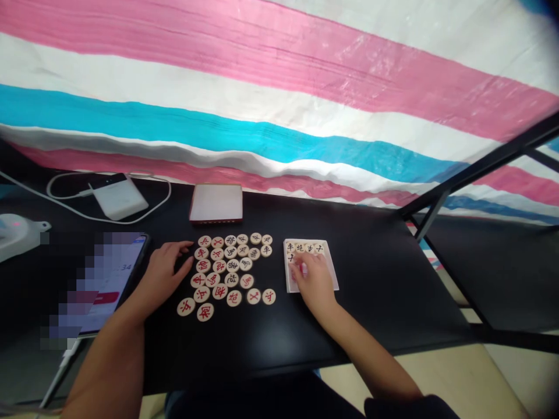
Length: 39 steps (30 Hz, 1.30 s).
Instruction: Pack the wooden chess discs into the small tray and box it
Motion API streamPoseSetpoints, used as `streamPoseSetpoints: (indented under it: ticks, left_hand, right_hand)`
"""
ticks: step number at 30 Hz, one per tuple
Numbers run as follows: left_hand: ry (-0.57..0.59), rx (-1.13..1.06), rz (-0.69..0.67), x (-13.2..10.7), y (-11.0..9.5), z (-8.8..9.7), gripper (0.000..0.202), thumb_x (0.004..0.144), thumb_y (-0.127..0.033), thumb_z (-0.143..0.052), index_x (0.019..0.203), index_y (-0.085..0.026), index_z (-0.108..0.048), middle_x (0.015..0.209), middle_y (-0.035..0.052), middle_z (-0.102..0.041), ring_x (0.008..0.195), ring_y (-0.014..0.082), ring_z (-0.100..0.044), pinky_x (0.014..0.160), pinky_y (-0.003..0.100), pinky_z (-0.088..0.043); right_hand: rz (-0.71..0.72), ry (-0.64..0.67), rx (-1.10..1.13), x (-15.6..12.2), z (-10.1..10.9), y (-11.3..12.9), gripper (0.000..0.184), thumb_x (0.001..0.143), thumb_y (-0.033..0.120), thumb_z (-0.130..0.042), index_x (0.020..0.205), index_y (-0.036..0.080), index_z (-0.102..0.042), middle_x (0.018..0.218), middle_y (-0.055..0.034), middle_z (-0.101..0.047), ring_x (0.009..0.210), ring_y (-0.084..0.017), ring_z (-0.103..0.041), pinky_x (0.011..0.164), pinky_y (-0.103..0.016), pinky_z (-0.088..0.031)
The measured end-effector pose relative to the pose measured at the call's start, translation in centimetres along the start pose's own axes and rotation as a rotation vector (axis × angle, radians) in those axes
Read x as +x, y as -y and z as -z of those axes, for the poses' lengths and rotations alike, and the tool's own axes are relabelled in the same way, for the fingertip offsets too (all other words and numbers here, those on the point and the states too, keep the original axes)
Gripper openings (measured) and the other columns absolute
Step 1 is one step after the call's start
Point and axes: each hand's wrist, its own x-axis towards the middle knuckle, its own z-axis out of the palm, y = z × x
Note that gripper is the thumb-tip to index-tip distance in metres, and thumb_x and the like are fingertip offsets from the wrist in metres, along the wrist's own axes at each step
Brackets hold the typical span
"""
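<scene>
Many round Chinese chess pieces (231, 265) with red or black characters lie in loose rows on the black table. My left hand (163, 269) rests at their left side, fingers stretched and thumb apart, holding nothing. To the right stands a shallow white box (332, 273) with a row of black-character pieces along its far side. My right hand (315, 282) reaches into this box, fingertips pinched at a Chinese chess piece (291, 257) below that row. A bit of red shows between thumb and fingers; what it belongs to is unclear. The hand covers much of the box.
A box lid (216, 202) lies behind the pieces. Left of my arm is a phone (109, 285), partly blurred, with a cable. Farther back sits a white power bank (120, 196) with a looping cord. A striped sheet (262, 134) hangs behind the table (371, 256); a metal frame (437, 203) stands right.
</scene>
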Motion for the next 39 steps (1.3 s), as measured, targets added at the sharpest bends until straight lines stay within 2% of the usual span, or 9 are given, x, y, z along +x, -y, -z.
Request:
streamPoseSetpoints:
  ticks: [5, 8, 13, 18, 22, 26, 30, 34, 39]
  left_hand:
    - [-0.002, 0.001, -0.002, -0.1, 0.2, -0.1, 0.037, 0.081, -0.040, -0.039, 0.108, -0.016, -0.049, 0.096, 0.0100, -0.053, 0.085, 0.0231, -0.052, 0.083, 0.041, -0.041]
    - [-0.008, -0.016, 0.002, 0.0, 0.1, -0.1, 0.037, 0.080, -0.041, -0.039, 0.107, -0.017, -0.050, 0.095, 0.0097, -0.054, 0.086, 0.0236, -0.053, 0.083, 0.041, -0.041]
    - [-0.014, -0.020, -0.004, -0.1, 0.0, -0.1, 0.039, 0.080, -0.040, -0.039, 0.108, -0.015, -0.051, 0.096, 0.0111, -0.055, 0.086, 0.0244, -0.053, 0.083, 0.043, -0.041]
    - [-0.026, -0.029, -0.013, 0.1, 0.0, 0.0, 0.039, 0.079, -0.040, -0.039, 0.105, -0.015, -0.053, 0.093, 0.0114, -0.056, 0.084, 0.0249, -0.054, 0.081, 0.043, -0.042]
    - [-0.026, -0.022, -0.023, 0.2, 0.2, -0.1, 0.039, 0.079, -0.039, -0.039, 0.105, -0.014, -0.052, 0.092, 0.0117, -0.056, 0.083, 0.0248, -0.054, 0.082, 0.043, -0.042]
    - [-0.018, -0.004, -0.030, 0.1, 0.5, -0.3, 0.039, 0.080, -0.040, -0.039, 0.107, -0.015, -0.051, 0.094, 0.0112, -0.054, 0.084, 0.0238, -0.053, 0.083, 0.042, -0.041]
    - [-0.021, 0.015, -0.034, 0.2, 0.7, -0.4, 0.039, 0.080, -0.041, -0.039, 0.107, -0.015, -0.050, 0.094, 0.0109, -0.054, 0.083, 0.0240, -0.053, 0.083, 0.042, -0.041]
    - [-0.020, 0.003, -0.043, 0.3, 1.0, -0.5, 0.038, 0.079, -0.042, -0.040, 0.106, -0.017, -0.050, 0.093, 0.0101, -0.056, 0.082, 0.0241, -0.054, 0.081, 0.041, -0.042]
    - [-0.029, 0.008, -0.036, 0.3, 0.7, -0.5, 0.040, 0.079, -0.042, -0.040, 0.106, -0.014, -0.051, 0.094, 0.0113, -0.056, 0.082, 0.0241, -0.054, 0.081, 0.041, -0.042]
  right_hand:
    - [0.019, -0.009, 0.008, 0.3, 0.0, 0.4, 0.017, 0.080, 0.016, -0.047, 0.076, 0.020, -0.063, 0.086, -0.0065, -0.065, 0.086, -0.023, -0.051, 0.081, -0.039, -0.040]
    - [0.057, -0.015, 0.048, 1.1, 0.0, 2.0, 0.017, 0.080, 0.016, -0.048, 0.083, 0.020, -0.065, 0.087, -0.0066, -0.064, 0.086, -0.023, -0.049, 0.080, -0.038, -0.040]
    - [0.191, 0.079, 0.026, 2.5, -1.5, 4.6, 0.026, 0.077, 0.013, -0.051, 0.098, 0.021, -0.063, 0.100, -0.0089, -0.059, 0.091, -0.024, -0.045, 0.080, -0.040, -0.041]
    - [0.204, 0.117, -0.062, 2.3, -2.7, 4.9, 0.023, 0.078, 0.010, -0.048, 0.095, 0.019, -0.062, 0.097, -0.0100, -0.057, 0.090, -0.025, -0.044, 0.079, -0.040, -0.041]
    - [0.180, 0.136, -0.038, 1.7, -2.4, 5.0, 0.018, 0.077, 0.012, -0.053, 0.093, 0.018, -0.060, 0.094, -0.0088, -0.059, 0.089, -0.024, -0.045, 0.080, -0.038, -0.041]
    - [0.107, 0.022, 0.082, 1.1, -0.6, 3.9, 0.012, 0.078, 0.018, -0.054, 0.089, 0.020, -0.058, 0.091, -0.0051, -0.061, 0.089, -0.022, -0.048, 0.080, -0.035, -0.040]
    - [-0.046, -0.138, 0.016, 0.6, 0.9, 1.0, 0.010, 0.078, 0.022, -0.054, 0.085, 0.019, -0.059, 0.089, -0.0064, -0.063, 0.085, -0.023, -0.049, 0.079, -0.036, -0.039]
    - [-0.065, -0.120, -0.008, 0.2, 0.4, -1.0, 0.010, 0.077, 0.022, -0.054, 0.082, 0.020, -0.063, 0.088, -0.0056, -0.065, 0.083, -0.022, -0.050, 0.077, -0.035, -0.039]
    - [0.010, -0.176, 0.042, -0.4, -0.2, -1.4, 0.015, 0.079, 0.023, -0.053, 0.083, 0.020, -0.067, 0.090, -0.0054, -0.066, 0.084, -0.021, -0.050, 0.077, -0.036, -0.040]
